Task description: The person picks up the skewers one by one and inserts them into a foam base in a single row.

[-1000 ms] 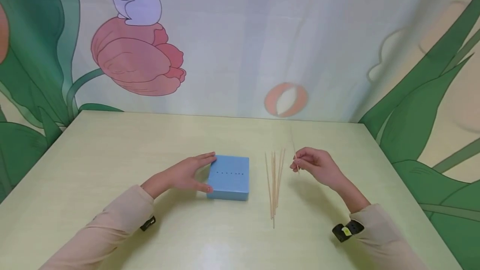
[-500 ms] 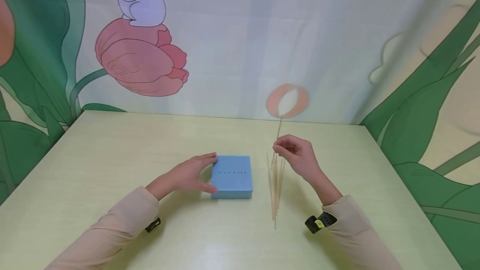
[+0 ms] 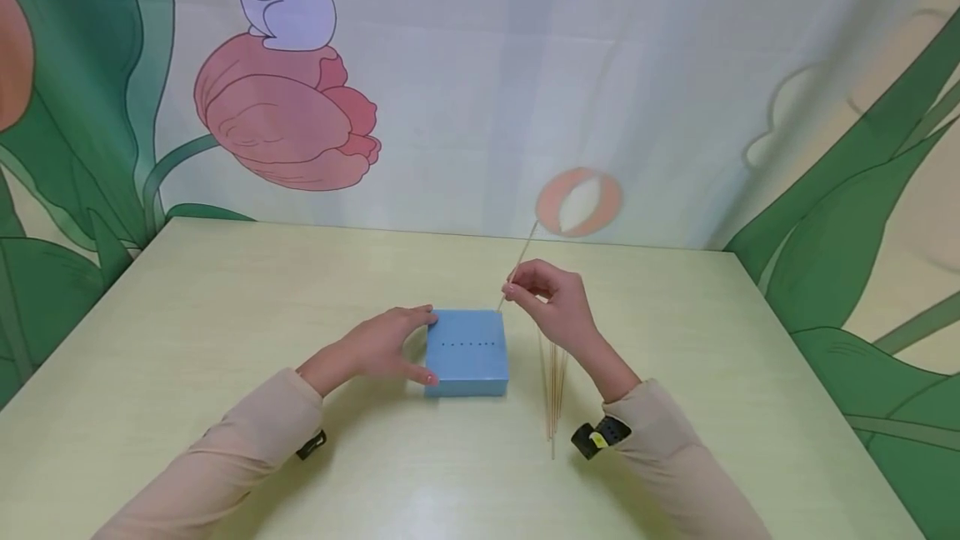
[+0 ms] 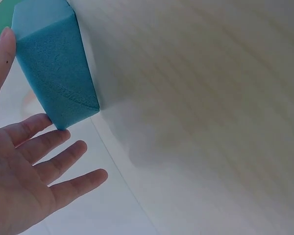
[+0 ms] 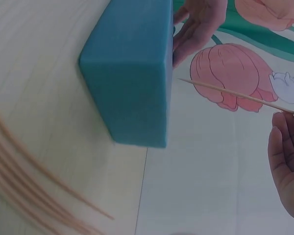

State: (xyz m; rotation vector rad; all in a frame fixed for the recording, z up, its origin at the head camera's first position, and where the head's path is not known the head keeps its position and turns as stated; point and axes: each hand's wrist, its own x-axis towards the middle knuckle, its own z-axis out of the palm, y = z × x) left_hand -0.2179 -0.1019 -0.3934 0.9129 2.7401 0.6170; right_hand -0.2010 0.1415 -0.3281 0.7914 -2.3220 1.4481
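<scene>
A pale blue foam block (image 3: 467, 363) lies on the table, with a row of small holes across its top. Against its left side, my left hand (image 3: 378, 346) touches the corners, thumb at the front one and fingertips at the back one. Those fingers (image 4: 63, 161) are straight and spread in the left wrist view. My right hand (image 3: 553, 307) pinches a thin wooden skewer (image 3: 523, 246) between thumb and fingertips, above the block's back right corner. The skewer slants, and its pointed lower end shows beside the block's top in the right wrist view.
Several more skewers (image 3: 553, 407) lie in a loose bundle right of the block, partly hidden under the right hand and wrist. The light wooden table (image 3: 300, 273) ends at a back edge, where a printed curtain (image 3: 450, 107) hangs.
My right hand has carried the skewer leftward, from right of the bundle, across it, to the block's back right corner; the skewer's tilt has changed. The left hand stays at the block.
</scene>
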